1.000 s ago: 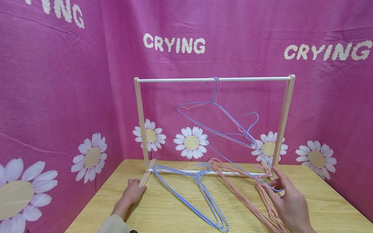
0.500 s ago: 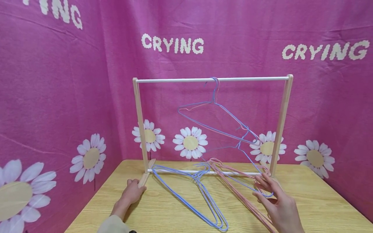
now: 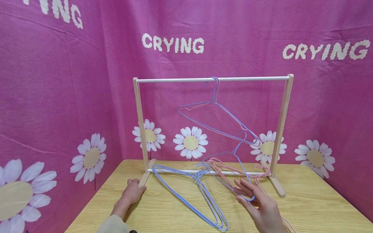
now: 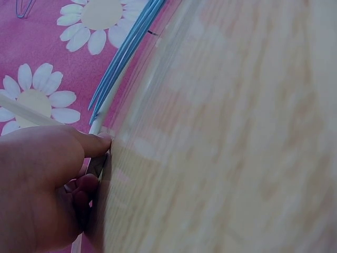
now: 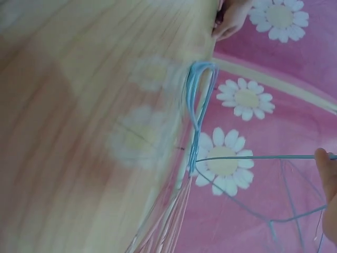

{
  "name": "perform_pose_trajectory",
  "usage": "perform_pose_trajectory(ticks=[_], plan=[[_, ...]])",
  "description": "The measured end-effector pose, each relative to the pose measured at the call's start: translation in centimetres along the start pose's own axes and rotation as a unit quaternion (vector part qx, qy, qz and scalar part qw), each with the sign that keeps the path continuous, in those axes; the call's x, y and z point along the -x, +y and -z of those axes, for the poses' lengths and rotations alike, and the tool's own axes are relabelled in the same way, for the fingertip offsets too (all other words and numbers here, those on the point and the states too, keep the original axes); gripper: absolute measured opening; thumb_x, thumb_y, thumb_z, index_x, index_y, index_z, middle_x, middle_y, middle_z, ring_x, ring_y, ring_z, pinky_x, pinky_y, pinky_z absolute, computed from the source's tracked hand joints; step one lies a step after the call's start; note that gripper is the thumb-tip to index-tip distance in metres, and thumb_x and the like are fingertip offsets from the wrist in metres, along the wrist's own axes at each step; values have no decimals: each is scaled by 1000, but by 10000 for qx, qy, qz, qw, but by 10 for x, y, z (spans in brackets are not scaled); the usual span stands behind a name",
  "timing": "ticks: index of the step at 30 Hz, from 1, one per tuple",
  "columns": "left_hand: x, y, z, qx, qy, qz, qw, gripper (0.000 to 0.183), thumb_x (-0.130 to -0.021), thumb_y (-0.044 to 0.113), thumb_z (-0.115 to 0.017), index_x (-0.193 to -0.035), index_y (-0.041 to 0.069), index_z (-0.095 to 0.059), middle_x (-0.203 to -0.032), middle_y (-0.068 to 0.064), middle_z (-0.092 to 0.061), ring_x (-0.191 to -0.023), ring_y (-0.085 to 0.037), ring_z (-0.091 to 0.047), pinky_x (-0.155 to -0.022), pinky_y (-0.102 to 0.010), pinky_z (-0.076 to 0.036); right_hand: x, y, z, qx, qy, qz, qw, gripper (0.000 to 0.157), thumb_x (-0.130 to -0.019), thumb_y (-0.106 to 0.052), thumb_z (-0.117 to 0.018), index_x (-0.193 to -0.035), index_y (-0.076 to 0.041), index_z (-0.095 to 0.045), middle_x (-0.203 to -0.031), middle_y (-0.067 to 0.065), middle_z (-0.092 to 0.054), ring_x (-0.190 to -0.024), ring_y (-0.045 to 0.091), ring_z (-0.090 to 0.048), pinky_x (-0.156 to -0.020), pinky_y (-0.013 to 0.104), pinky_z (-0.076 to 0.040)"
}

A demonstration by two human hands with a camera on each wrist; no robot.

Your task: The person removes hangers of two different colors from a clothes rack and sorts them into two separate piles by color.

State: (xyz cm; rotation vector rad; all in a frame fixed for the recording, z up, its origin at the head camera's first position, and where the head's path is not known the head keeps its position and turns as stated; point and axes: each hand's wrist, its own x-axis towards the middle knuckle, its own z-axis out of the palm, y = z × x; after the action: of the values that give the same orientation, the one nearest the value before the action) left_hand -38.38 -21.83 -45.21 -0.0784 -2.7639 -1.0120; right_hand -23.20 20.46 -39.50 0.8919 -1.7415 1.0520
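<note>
My left hand (image 3: pixel 132 195) grips the wooden foot (image 3: pixel 143 180) at the left of a small clothes rack (image 3: pixel 175 79). My right hand (image 3: pixel 260 205) pinches one lower corner of a blue wire hanger (image 3: pixel 242 165) between thumb and fingers. That hanger is tilted, its hook up and away from me, below the hung hangers. From the rack's top bar hang a blue hanger (image 3: pixel 214 97) and a pink one, close together. In the right wrist view, only part of the right hand (image 5: pixel 329 195) shows at the right edge.
Several blue hangers (image 3: pixel 198 176) lie across the rack's lower bar and the wooden table (image 3: pixel 145 220). A bundle of pink hangers (image 3: pixel 214 160) lies to their right, partly behind my right hand. Pink cloth (image 3: pixel 247 38) with printed daisies stands behind the table.
My right hand has moved left and toward me with the blue hanger, whose hook has dropped. The rack's right foot now shows. My left hand stays on the left foot.
</note>
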Motion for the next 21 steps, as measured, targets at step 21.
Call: perform_pose_trajectory(ticks=[21], plan=[[-1,-1,0,39,-39,75,10000,48,-93,20,-62,-125,-14,-49,-108,-22,-39,-83,-28,-52,-80,-42,-45,-7,-19,-13,1066,-16,-577,9926,58,-70,15,-78,-123,-4,-65,-97,4,-77,-86,-14,-65,-71,9,-50]])
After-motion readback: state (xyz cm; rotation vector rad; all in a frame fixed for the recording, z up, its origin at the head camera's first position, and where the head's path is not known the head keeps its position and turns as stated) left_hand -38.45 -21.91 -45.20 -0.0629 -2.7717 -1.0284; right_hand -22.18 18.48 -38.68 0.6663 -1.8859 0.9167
